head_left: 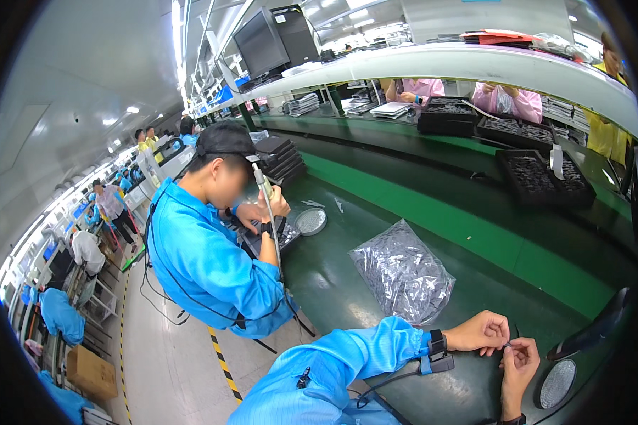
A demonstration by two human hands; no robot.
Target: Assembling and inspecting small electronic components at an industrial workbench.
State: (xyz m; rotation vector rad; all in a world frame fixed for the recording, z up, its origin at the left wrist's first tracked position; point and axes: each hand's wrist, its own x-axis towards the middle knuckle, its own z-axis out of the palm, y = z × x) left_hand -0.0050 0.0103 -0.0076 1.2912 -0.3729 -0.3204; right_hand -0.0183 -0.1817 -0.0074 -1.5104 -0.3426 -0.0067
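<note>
Bright, even factory light under a heavy fisheye bend

Ceiling strip lamps (181, 42) glare white and put soft sheen on the green worktop (333, 283) (shadows stay faint); straight edges curve toward the black rim, and one face is blurred.

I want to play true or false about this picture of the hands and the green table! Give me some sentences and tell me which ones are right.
1. The left hand and the right hand pinch one tiny part between them. True.
2. The clear bag of small parts lies on the floor. False: it lies on the green table.
3. The left wrist wears a dark strap. True.
4. The co-worker in the blue coat holds a red cup. False: that person holds a pen-like tool upright.
5. A round mesh dish sits beside the right hand. True.
</note>
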